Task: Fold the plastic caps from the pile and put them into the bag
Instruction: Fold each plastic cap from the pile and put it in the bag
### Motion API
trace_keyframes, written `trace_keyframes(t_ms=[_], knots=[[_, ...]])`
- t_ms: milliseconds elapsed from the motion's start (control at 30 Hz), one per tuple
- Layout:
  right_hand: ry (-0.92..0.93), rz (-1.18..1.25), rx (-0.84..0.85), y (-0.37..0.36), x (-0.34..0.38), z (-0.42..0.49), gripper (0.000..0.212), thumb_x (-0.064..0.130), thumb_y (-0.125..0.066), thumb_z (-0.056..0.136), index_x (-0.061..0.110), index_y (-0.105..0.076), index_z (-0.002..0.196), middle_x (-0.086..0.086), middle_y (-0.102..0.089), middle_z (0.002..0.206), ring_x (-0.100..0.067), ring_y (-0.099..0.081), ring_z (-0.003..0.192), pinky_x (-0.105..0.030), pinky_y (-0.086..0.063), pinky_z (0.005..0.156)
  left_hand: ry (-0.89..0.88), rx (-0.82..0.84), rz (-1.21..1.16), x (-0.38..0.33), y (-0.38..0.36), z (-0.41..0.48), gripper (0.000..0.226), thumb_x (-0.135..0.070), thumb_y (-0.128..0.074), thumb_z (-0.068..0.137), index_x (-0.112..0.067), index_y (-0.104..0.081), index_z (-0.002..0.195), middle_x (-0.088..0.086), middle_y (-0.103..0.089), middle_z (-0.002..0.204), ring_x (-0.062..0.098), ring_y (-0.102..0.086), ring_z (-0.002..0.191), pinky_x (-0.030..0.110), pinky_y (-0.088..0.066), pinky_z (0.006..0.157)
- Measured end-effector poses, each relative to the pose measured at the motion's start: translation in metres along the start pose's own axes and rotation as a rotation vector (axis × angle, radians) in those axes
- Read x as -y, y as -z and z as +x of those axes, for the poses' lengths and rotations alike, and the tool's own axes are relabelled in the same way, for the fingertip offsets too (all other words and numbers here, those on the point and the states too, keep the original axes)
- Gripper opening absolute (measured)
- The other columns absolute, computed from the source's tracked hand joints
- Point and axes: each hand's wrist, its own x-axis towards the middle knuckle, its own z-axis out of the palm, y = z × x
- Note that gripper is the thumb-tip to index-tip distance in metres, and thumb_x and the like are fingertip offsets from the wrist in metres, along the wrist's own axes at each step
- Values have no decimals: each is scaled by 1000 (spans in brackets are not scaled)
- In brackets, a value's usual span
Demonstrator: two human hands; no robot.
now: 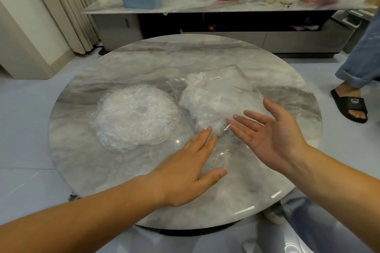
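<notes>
Left hand (pixel 191 162) grip flat on clear bag (pixel 228 79) near end; right hand (pixel 267 135) grip spread, palm up. Bag edges barely traceable; caps (pixel 205 102) inside uncountable.

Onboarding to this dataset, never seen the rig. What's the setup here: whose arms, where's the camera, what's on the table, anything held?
No machine: the grips are a person's two bare hands. The single picture comes from a camera on that person's head, looking forward and down. On the round marble table lie a pile of clear plastic caps, left, and a clear bag already holding crumpled caps, right. The left grip lies palm down, fingers straight, at the bag's near end; the right grip is palm up, fingers straight, beside it. Neither holds anything.
</notes>
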Motion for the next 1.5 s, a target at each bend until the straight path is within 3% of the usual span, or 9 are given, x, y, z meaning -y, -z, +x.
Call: trace_keyframes(t_ms=[200,367,567,700,800,867,1133,1333,1500], knots=[[65,-335,5,6,-8,-15,45,43,-48,103,6,-60,81,-14,-65,75,-33,-72,78,-42,-60,66,-30,-19,-18,4,5,-4,73,-67,-28,98,-38,-2,160,-22,27,161,-10,27,143,19,1,120],[277,-626,196,-27,-19,-25,43,30,-46,106,1,-65,81,-17,-69,74,-34,-70,73,-44,-57,69,22,-199,27,23,22,-17,65,-60,-27,100,-35,-17,158,-13,7,168,-1,10,151,18,-1,121],[608,-1478,526,-61,-55,-31,28,47,-50,100,29,-70,108,18,-67,108,2,-59,104,-15,-48,86,381,-213,292,83,48,-38,61,-58,-22,103,-24,-40,151,5,-12,168,20,-1,156,35,2,124],[622,-1857,690,-74,-85,-21,46,56,-41,102,29,-58,136,11,-50,145,-6,-41,136,-26,-38,111,430,-133,289,104,52,-45,58,-55,-25,104,-21,-53,142,4,-25,165,20,-12,154,39,-1,126],[548,-2035,653,-76,-95,-14,52,57,-36,103,26,-54,140,3,-37,158,-13,-28,148,-36,-37,114,379,-203,299,112,52,-44,49,-51,-30,104,-18,-65,114,2,-53,141,19,-40,137,39,-16,123],[493,-2089,600,-76,-95,-10,53,58,-34,103,25,-52,140,3,-36,158,-15,-29,147,-37,-38,112,339,-264,311,115,53,-46,46,-51,-32,103,-18,-64,107,-2,-59,125,17,-48,124,37,-25,117],[611,-1983,514,-63,-84,3,49,57,-39,100,26,-61,130,9,-48,143,-13,-44,135,-36,-44,105,173,-423,382,109,55,-75,67,-53,-26,97,-10,-56,139,5,-54,142,24,-47,132,33,-26,116],[792,-1885,826,-43,-84,-18,49,65,-37,98,36,-69,122,7,-35,157,-8,-30,144,-26,-33,113,12,-370,408,90,27,-101,52,-49,-43,97,-12,-65,126,2,-63,120,22,-59,110,33,-44,100],[726,-2035,938,-28,-102,-31,63,69,-15,100,38,-61,131,8,-32,158,-9,-20,146,-30,-26,115,-21,-216,340,93,6,-112,55,-56,-40,97,-20,-60,133,-3,-62,120,17,-60,110,35,-51,96]])
